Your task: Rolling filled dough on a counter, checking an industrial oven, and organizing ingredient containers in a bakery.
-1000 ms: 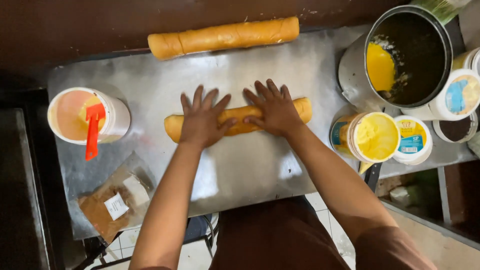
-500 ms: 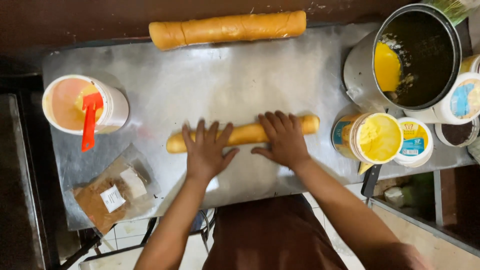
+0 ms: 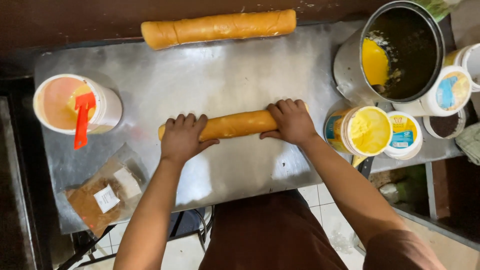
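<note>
Left hand (image 3: 181,138) and right hand (image 3: 291,121), fingers curled, grip dough roll (image 3: 235,125) at near-middle of table (image 3: 210,80).

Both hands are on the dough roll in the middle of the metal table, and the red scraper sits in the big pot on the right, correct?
Not quite. The head view shows the red scraper in the white tub on the left, not in the big pot. The rest holds: left hand and right hand rest on the dough roll on the metal table.
</note>
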